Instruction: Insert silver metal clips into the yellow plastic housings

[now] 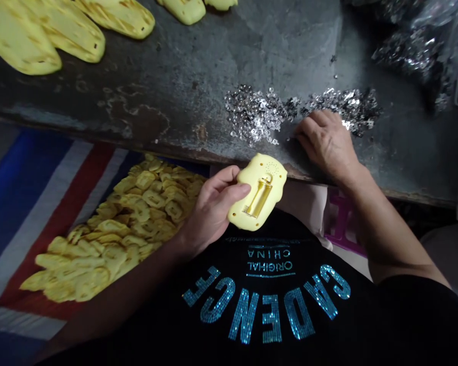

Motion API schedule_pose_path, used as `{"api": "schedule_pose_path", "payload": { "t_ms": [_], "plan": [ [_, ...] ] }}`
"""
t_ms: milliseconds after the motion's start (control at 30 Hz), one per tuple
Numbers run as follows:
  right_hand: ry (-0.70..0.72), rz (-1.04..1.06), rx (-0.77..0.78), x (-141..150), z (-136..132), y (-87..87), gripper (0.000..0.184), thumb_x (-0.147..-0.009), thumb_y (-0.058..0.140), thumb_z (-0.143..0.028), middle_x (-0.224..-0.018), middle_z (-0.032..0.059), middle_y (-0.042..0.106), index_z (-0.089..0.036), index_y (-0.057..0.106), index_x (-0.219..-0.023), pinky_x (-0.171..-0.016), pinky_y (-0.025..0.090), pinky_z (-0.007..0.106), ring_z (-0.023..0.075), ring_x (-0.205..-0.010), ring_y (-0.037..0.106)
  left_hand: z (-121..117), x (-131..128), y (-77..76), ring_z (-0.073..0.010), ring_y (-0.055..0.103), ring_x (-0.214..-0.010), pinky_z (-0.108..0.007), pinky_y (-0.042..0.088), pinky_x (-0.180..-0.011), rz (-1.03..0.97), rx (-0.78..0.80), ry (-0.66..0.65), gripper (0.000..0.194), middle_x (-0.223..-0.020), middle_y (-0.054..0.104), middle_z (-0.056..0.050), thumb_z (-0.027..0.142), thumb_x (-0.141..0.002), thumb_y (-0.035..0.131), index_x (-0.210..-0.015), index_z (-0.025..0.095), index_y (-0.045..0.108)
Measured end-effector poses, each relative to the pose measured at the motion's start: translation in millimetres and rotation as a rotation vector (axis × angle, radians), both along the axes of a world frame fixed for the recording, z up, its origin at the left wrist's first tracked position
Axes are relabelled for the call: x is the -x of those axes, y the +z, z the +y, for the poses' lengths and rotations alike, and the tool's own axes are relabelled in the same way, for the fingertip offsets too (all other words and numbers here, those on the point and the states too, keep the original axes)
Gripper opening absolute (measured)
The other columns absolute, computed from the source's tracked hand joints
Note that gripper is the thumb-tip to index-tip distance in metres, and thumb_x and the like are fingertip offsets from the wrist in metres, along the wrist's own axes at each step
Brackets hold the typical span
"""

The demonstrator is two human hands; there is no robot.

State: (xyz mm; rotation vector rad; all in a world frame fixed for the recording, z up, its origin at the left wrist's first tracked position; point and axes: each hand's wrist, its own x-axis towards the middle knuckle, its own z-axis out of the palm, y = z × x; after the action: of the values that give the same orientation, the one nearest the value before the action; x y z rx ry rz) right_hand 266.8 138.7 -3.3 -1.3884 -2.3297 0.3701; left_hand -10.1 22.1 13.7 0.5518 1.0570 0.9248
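My left hand (217, 206) grips a pale yellow plastic shell (245, 212) by its left edge, thumb on top. Its face shows an open battery compartment, small screw holes and a patch of dotted holes. Over the dark worktop, my right hand (324, 142) bends down at the near side of the small shiny metal pieces (255, 114). Its fingers are pressed together, the tips pointing left between two heaps. A tiny shiny bit shows by the fingertips, but whether they pinch it I cannot make out.
Rows of yellow shells (72, 30) lie at the worktop's (198, 66) upper left. A clear plastic bag (420, 46) of metal pieces is at the upper right. Below the edge, many yellow shells (137, 218) fill a striped sheet (34, 223). A purple plastic item (341, 223) stands under the worktop.
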Motion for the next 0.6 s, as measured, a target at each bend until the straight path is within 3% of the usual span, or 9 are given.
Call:
{"api": "schedule_pose_path", "payload": {
  "t_ms": [133,267,600],
  "plan": [
    [0.013,0.380,0.228,4.7,-41.1,28.4,0.019,-0.115,0.072,-0.048,-0.106,0.0059,0.079,-0.032,0.080,-0.111,-0.100,0.064,0.049,0.0277,-0.098,0.073,-2.4,-5.7,5.5,-0.0112,0.064,-0.065,-0.021,0.054,-0.061,-0.038,0.006,-0.030,0.039,-0.078,0.069,0.003,0.037,-0.081,0.096,-0.085,0.021,0.060],
    [0.079,0.610,0.548,7.6,-79.4,52.0,0.023,-0.103,0.091,-0.055,-0.097,0.0010,0.083,-0.033,0.087,-0.106,-0.085,0.065,0.041,0.0233,-0.088,0.075,-6.8,-10.6,11.1,-0.0113,0.064,-0.065,-0.022,0.055,-0.060,-0.103,0.016,-0.099,0.038,-0.079,0.069,0.003,0.036,-0.086,0.095,-0.087,0.021,0.060],
    [0.133,0.676,0.716,11.0,-86.1,68.6,0.023,-0.094,0.102,-0.046,-0.093,-0.0001,0.083,-0.030,0.088,-0.098,-0.085,0.067,0.039,0.0212,-0.085,0.076,-15.1,-22.9,19.2,-0.0096,0.052,-0.061,-0.022,0.041,-0.054,-0.020,-0.061,-0.132,0.031,-0.074,0.059,0.003,0.034,-0.088,0.087,-0.084,0.022,0.058]
  ]
}}
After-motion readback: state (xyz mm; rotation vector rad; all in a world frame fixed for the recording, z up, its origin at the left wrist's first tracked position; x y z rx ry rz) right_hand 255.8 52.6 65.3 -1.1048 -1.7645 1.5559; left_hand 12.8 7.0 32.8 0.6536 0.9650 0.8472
